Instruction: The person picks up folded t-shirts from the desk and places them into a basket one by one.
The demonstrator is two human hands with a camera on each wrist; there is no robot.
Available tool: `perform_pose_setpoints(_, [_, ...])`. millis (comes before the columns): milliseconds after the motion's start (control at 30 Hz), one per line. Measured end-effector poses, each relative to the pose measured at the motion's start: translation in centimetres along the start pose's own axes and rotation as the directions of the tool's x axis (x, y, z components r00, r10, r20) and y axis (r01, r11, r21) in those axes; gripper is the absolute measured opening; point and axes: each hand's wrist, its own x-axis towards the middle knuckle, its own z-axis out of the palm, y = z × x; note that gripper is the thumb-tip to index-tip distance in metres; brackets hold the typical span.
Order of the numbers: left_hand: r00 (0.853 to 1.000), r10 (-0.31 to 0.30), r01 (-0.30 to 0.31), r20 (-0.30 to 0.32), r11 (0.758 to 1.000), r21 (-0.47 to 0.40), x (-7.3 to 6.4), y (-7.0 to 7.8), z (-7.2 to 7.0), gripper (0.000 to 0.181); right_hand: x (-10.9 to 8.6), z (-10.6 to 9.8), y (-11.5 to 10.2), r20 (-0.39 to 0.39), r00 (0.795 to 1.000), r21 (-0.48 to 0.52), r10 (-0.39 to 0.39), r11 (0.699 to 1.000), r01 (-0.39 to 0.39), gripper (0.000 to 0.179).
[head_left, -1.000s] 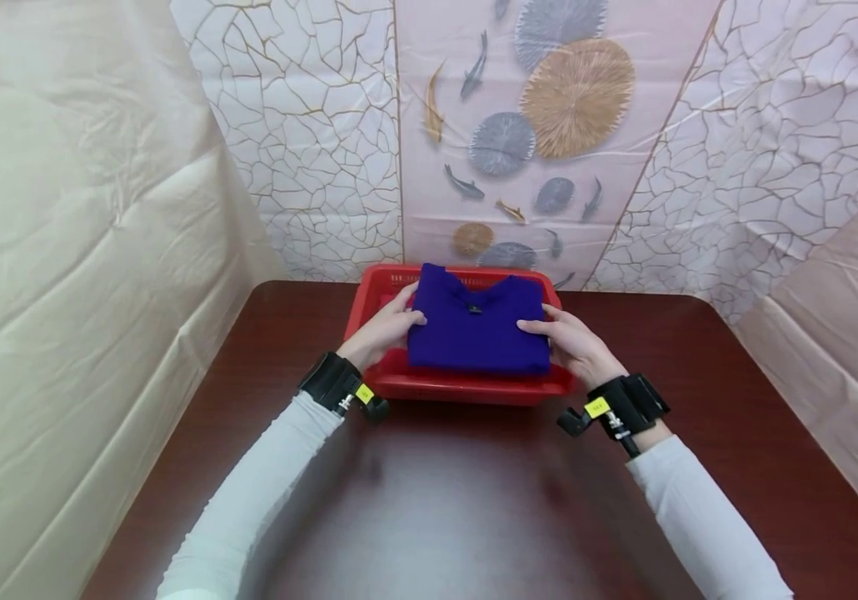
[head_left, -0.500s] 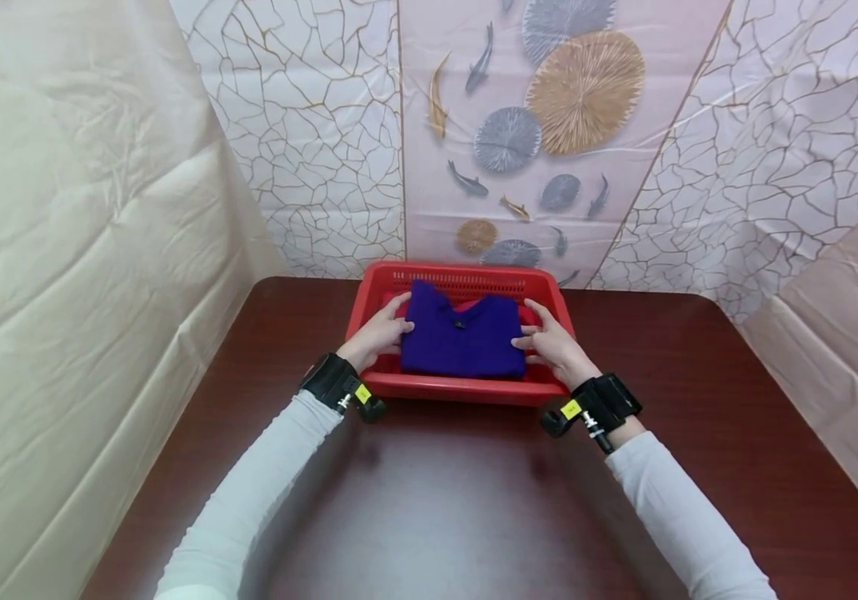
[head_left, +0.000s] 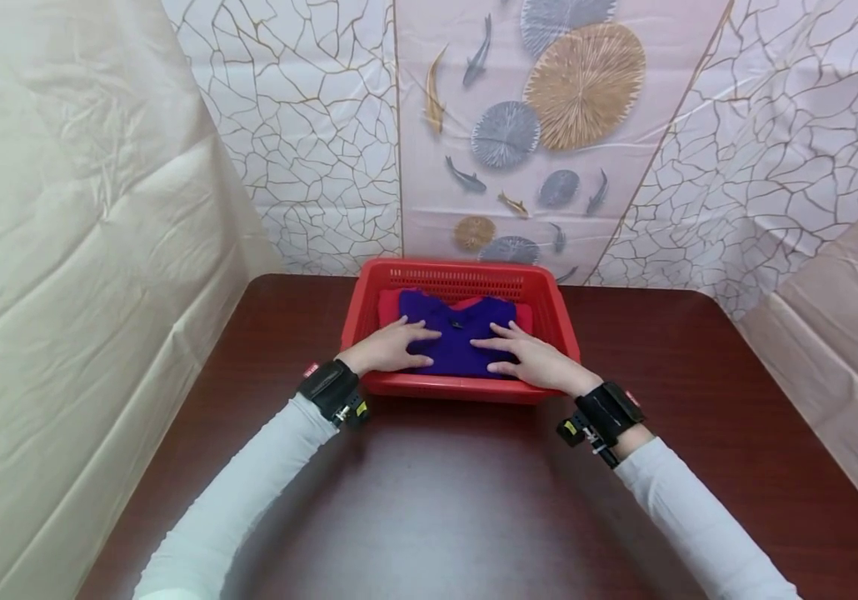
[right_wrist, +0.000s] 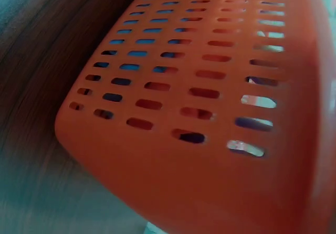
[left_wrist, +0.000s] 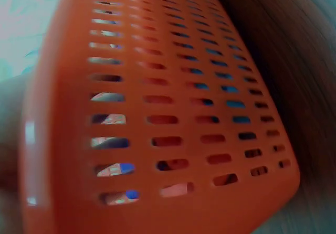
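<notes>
A folded dark blue shirt (head_left: 457, 354) lies collar away from me inside a red plastic basket (head_left: 451, 388), on top of red cloth (head_left: 390, 307). My left hand (head_left: 391, 344) rests on the left part of the shirt with its fingers spread. On the right part, my right hand (head_left: 537, 358) lies with its fingers spread too. Both wrist views are filled by the slotted wall of the basket (left_wrist: 173, 103), which hides the hands' work; bits of blue show through the slots in the right wrist view's basket wall (right_wrist: 210, 155).
The basket stands at the back of a dark brown table (head_left: 444, 500), close to a patterned wall covering (head_left: 324, 150). Cream cloth (head_left: 84, 250) hangs on the left side, and a pale pinkish covering (head_left: 841, 333) on the right.
Both hands held the shirt's sides above the basket; it has come down into it. The fingers have let go of the edges and moved inward, spreading over the top.
</notes>
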Motion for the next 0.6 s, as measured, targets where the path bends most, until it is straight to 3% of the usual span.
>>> perform_pose_setpoints(67, [0.996, -0.040, 0.037, 0.076, 0.999, 0.030, 0.0, 0.1, 0.4, 0.056, 0.1, 0.2, -0.1, 0.064, 0.997, 0.042, 0.036, 0.998, -0.039, 0.053])
perform_pose_setpoints(167, [0.985, -0.102, 0.098, 0.137, 0.994, 0.039, -0.1, 0.0, 1.0, 0.056, 0.1, 0.5, -0.1, 0.135, 0.988, 0.094, 0.080, 0.991, -0.093, 0.053])
perform_pose_setpoints(333, [0.978, -0.110, 0.106, 0.179, 0.994, 0.033, 0.1, -0.1, 1.4, 0.057, 0.2, 0.5, -0.3, 0.193, 0.974, 0.097, 0.122, 0.985, -0.143, 0.053])
perform_pose_setpoints(467, [0.979, -0.107, 0.102, 0.173, 0.994, 0.037, 0.4, 0.0, 1.2, 0.057, 0.5, 0.3, -0.2, 0.179, 0.973, 0.063, 0.145, 0.985, -0.159, 0.053])
perform_pose_setpoints(600, [0.991, -0.114, 0.109, 0.072, 0.992, 0.064, 0.1, 0.4, 0.9, 0.048, 0.5, 0.6, -0.1, 0.061, 0.986, 0.023, 0.157, 0.987, -0.158, 0.049])
